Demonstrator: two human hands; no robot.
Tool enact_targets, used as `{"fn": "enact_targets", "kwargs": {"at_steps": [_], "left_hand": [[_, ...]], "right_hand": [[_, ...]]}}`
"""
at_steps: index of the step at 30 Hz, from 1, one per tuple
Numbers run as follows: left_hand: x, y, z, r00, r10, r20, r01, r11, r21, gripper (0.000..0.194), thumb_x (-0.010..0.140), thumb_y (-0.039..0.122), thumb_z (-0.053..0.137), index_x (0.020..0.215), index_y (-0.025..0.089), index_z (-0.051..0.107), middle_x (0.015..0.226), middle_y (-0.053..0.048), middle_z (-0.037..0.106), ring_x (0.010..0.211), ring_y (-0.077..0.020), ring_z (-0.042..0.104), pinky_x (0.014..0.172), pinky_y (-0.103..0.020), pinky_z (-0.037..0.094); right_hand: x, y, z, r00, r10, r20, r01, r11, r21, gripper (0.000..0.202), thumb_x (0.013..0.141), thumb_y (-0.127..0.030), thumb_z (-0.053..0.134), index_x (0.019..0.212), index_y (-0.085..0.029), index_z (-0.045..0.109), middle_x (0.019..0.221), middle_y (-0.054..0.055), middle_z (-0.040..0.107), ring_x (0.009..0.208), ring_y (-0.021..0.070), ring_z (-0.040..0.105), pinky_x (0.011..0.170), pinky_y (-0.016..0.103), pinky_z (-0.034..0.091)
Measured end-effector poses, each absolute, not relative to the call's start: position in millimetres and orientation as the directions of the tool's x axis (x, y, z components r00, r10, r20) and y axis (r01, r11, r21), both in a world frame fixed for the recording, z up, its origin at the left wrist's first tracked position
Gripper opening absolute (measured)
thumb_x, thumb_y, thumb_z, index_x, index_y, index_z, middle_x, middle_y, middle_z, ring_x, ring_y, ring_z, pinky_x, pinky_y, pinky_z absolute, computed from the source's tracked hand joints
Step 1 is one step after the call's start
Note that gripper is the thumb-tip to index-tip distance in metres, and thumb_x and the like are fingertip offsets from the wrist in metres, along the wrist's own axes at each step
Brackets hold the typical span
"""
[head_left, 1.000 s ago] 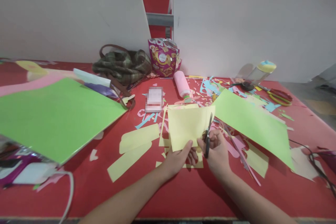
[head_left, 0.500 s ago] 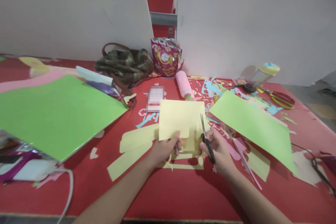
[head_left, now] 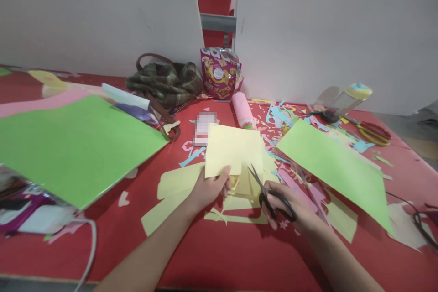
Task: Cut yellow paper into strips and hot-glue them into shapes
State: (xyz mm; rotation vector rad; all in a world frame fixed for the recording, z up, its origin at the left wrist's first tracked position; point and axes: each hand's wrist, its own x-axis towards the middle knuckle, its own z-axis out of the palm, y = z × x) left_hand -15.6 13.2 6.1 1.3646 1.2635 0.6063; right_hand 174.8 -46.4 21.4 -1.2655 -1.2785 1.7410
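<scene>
Yellow paper sheet (head_left: 232,148): pale, plain, roughly square, held raised above the table (head_left: 205,255); no writing legible on it. Left hand (head_left: 209,188): closed on the sheet's lower edge, thumb on top, some fingers hidden beneath. Right hand (head_left: 291,197): curled around the black handles of slim scissors (head_left: 263,189), blades slightly parted, tips near the sheet; exact finger placement in the loops partly hidden.

Beneath and beside: yellow offcuts (head_left: 176,182), partly covered by the sheet and left hand. Beyond: card-like item, pixelated (head_left: 204,124), text unreadable; pink cylinder (head_left: 242,108), green at its near end; purple snack bag (head_left: 221,73), large white lettering creased at the top, small print too blurred to read. Flanking: two green sheets, the left one (head_left: 82,150) larger and cut off by the view's edge, the right one (head_left: 337,175) over scraps. Rear: plaid cloth bag (head_left: 167,83), brown handle.
</scene>
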Motion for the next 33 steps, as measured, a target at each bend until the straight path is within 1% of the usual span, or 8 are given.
{"fn": "enact_targets", "kwargs": {"at_steps": [2, 4, 11, 17, 22, 27, 31, 33], "left_hand": [[-15.6, 11.5, 3.5, 0.307, 0.912, -0.273, 0.341, 0.162, 0.926, 0.042, 0.075, 0.043, 0.038, 0.046, 0.016, 0.050, 0.033, 0.002, 0.048, 0.036, -0.0099, 0.049, 0.051, -0.022, 0.043], [-14.7, 9.5, 2.6, 0.322, 0.906, -0.276, 0.346, 0.159, 0.925, 0.043, 0.076, 0.043, 0.037, 0.045, 0.016, 0.050, 0.033, 0.002, 0.047, 0.035, -0.0093, 0.047, 0.051, -0.021, 0.042], [-10.7, 6.4, 10.5, 0.333, 0.863, -0.379, 0.373, 0.248, 0.894, 0.046, 0.075, 0.045, 0.036, 0.041, 0.016, 0.049, 0.031, 0.003, 0.044, 0.034, -0.0085, 0.045, 0.052, -0.020, 0.041], [-9.0, 3.8, 12.1, 0.340, 0.831, -0.440, 0.455, 0.264, 0.850, 0.049, 0.075, 0.049, 0.032, 0.041, 0.017, 0.049, 0.032, 0.002, 0.046, 0.040, -0.0101, 0.049, 0.055, -0.021, 0.041], [-7.6, -0.9, 4.4, 0.371, 0.814, -0.447, 0.408, 0.290, 0.866, 0.048, 0.075, 0.048, 0.032, 0.042, 0.017, 0.048, 0.032, 0.003, 0.045, 0.038, -0.0094, 0.046, 0.052, -0.020, 0.041], [-5.7, -3.3, 1.0, 0.391, 0.807, -0.443, 0.363, 0.307, 0.880, 0.048, 0.075, 0.050, 0.033, 0.043, 0.017, 0.049, 0.033, 0.003, 0.046, 0.036, -0.0086, 0.045, 0.049, -0.020, 0.043], [-2.2, -4.9, 4.7, 0.378, 0.786, -0.490, 0.369, 0.358, 0.858, 0.049, 0.074, 0.051, 0.032, 0.044, 0.017, 0.048, 0.032, 0.003, 0.046, 0.032, -0.0088, 0.044, 0.042, -0.020, 0.042], [-1.4, -5.7, 5.7, 0.381, 0.785, -0.488, 0.360, 0.360, 0.861, 0.048, 0.074, 0.051, 0.032, 0.043, 0.017, 0.047, 0.032, 0.003, 0.046, 0.031, -0.0084, 0.044, 0.042, -0.020, 0.042]], "right_hand": [[173.8, -46.3, 17.7, -0.364, 0.870, -0.332, 0.024, -0.348, -0.937, 0.023, 0.076, -0.040, 0.045, 0.067, -0.018, 0.043, 0.048, -0.002, 0.053, 0.035, 0.0073, 0.038, 0.034, 0.019, 0.021], [172.9, -46.0, 14.6, -0.382, 0.861, -0.335, 0.007, -0.360, -0.933, 0.022, 0.076, -0.039, 0.046, 0.069, -0.018, 0.043, 0.049, -0.002, 0.054, 0.036, 0.0066, 0.038, 0.036, 0.019, 0.021], [170.6, -47.0, 14.6, -0.406, 0.833, -0.375, -0.012, -0.415, -0.910, 0.023, 0.074, -0.041, 0.047, 0.070, -0.019, 0.042, 0.055, -0.002, 0.054, 0.038, 0.0057, 0.039, 0.035, 0.017, 0.020], [168.9, -48.5, 9.5, -0.418, 0.841, -0.343, -0.071, -0.407, -0.911, 0.021, 0.076, -0.039, 0.046, 0.073, -0.019, 0.042, 0.058, -0.002, 0.054, 0.042, 0.0073, 0.046, 0.037, 0.017, 0.028], [166.2, -48.7, -1.1, -0.441, 0.845, -0.303, -0.147, -0.401, -0.904, 0.022, 0.077, -0.040, 0.045, 0.079, -0.018, 0.039, 0.062, -0.001, 0.052, 0.055, 0.0128, 0.055, 0.039, 0.019, 0.038], [162.4, -49.5, -3.3, -0.445, 0.857, -0.260, -0.205, -0.380, -0.902, 0.024, 0.078, -0.041, 0.044, 0.080, -0.018, 0.038, 0.069, 0.001, 0.052, 0.049, 0.0090, 0.052, 0.042, 0.020, 0.041], [159.3, -50.4, -3.2, -0.417, 0.881, -0.222, -0.258, -0.349, -0.901, 0.026, 0.076, -0.042, 0.046, 0.080, -0.017, 0.040, 0.072, 0.002, 0.051, 0.057, 0.0107, 0.050, 0.046, 0.022, 0.042], [159.0, -50.7, -3.1, -0.410, 0.887, -0.213, -0.260, -0.337, -0.905, 0.025, 0.076, -0.042, 0.046, 0.079, -0.017, 0.041, 0.073, 0.003, 0.051, 0.060, 0.0113, 0.050, 0.048, 0.023, 0.042]]}}
